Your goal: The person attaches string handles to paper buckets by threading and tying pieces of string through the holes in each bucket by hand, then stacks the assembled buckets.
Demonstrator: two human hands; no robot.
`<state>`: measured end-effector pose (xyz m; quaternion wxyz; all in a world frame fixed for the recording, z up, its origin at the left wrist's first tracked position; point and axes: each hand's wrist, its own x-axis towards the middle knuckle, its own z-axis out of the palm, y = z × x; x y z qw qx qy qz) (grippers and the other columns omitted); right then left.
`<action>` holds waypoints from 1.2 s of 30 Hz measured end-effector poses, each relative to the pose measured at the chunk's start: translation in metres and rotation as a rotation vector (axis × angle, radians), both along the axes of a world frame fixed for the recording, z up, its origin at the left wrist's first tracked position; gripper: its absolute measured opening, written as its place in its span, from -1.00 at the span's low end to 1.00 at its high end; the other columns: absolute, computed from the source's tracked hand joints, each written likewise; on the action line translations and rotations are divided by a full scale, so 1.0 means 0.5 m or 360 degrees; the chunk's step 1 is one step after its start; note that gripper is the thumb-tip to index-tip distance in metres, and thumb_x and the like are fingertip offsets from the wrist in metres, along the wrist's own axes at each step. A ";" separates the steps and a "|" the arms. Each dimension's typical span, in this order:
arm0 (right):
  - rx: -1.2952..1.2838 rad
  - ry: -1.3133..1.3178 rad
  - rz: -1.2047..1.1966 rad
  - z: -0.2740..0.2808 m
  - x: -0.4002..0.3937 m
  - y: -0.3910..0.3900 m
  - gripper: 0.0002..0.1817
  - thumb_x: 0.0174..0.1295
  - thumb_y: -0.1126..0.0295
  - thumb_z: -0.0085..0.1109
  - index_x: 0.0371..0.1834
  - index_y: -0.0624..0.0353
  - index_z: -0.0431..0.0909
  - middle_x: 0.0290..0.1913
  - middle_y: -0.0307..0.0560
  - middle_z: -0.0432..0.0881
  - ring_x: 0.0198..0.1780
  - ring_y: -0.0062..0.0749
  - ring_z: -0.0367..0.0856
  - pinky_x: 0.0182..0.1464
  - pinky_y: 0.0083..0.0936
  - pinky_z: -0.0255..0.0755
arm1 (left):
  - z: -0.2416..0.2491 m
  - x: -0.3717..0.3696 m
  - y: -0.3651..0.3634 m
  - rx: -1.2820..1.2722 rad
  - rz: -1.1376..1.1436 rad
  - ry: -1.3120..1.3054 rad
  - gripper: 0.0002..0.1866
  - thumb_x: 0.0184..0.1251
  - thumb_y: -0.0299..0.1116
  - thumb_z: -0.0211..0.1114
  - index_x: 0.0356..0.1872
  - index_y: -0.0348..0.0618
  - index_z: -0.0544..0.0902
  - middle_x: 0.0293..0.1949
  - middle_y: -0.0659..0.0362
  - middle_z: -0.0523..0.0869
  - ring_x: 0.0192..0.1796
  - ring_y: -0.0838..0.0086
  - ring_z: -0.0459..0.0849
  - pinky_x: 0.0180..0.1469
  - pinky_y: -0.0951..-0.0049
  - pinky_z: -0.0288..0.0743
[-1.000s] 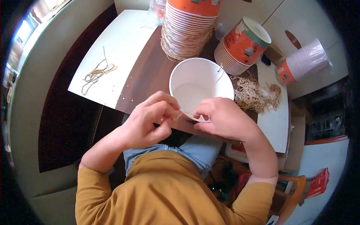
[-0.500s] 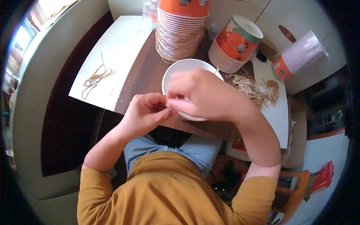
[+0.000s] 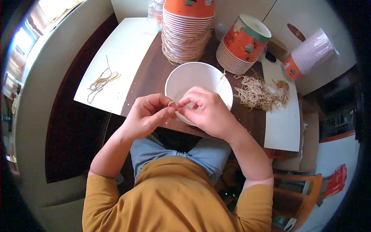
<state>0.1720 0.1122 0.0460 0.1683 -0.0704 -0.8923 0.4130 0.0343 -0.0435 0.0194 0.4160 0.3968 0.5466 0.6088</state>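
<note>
A white-lined paper bucket [image 3: 193, 73] stands mouth up at the table's near edge, a knotted bit of cord [image 3: 223, 74] at its far right rim. Over the near left rim, my left hand [image 3: 147, 114] is closed in a pinch, with a small curl of beige cord [image 3: 171, 103] showing at thumb and forefinger. My right hand [image 3: 208, 112] meets it from the right, its thumb and fingertips pinched together at the same cord. The rest of the cord is hidden behind the fingers and rim.
A tall stack of orange buckets [image 3: 187, 36] wound with cord stands behind. Right of it are a shorter bucket stack [image 3: 243, 44] and a plastic-wrapped stack [image 3: 309, 54]. A tangled cord pile [image 3: 255, 92] lies at right, loose strands [image 3: 102, 83] at left.
My right hand, blurred over the bucket before, has drawn down and back, uncovering more of the bucket's inside. My left hand stays close to the same spot, the cord curl now showing.
</note>
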 end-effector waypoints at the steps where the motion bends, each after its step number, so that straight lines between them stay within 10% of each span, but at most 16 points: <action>1: -0.0087 -0.0127 0.0012 0.002 -0.004 -0.002 -0.87 0.02 0.42 0.29 -0.38 0.21 0.62 -0.29 -0.10 0.60 -0.20 -0.06 0.58 -0.13 -0.24 0.41 | -0.001 -0.001 0.000 0.0029 0.0011 0.0020 -0.86 0.33 -0.42 0.30 -0.22 -0.28 0.61 -0.37 0.22 0.71 -0.30 0.68 0.61 -0.26 0.67 0.46; 11: 0.0763 0.0439 -0.0489 0.044 0.044 -0.048 -0.77 -0.10 0.44 0.36 -0.32 0.09 0.59 -0.26 -0.21 0.55 -0.14 -0.20 0.50 -0.05 -0.29 0.31 | 0.023 0.000 -0.016 -0.0059 0.0081 0.0040 -0.90 0.30 -0.48 0.29 -0.26 -0.30 0.59 -0.36 0.21 0.72 -0.27 0.70 0.66 -0.24 0.68 0.54; 27: 0.0565 0.0275 -0.0133 -0.018 0.006 -0.057 -0.89 -0.02 0.44 0.31 -0.40 0.11 0.61 -0.31 -0.19 0.51 -0.17 -0.22 0.49 -0.07 -0.26 0.30 | 0.029 -0.018 -0.020 -0.0145 -0.0140 -0.0236 -0.88 0.22 -0.49 0.34 -0.29 -0.29 0.59 -0.38 0.21 0.72 -0.32 0.66 0.68 -0.28 0.69 0.54; 36: 0.0606 0.0432 -0.0374 -0.004 0.045 -0.157 -0.85 0.08 0.57 0.20 -0.27 0.21 0.50 -0.38 -0.09 0.46 -0.45 -0.18 0.58 -0.43 -0.34 0.50 | 0.013 0.054 -0.053 0.0075 0.0511 0.0809 -0.89 0.10 -0.62 0.33 -0.33 -0.27 0.64 -0.42 0.23 0.66 -0.48 0.74 0.54 -0.45 0.67 0.42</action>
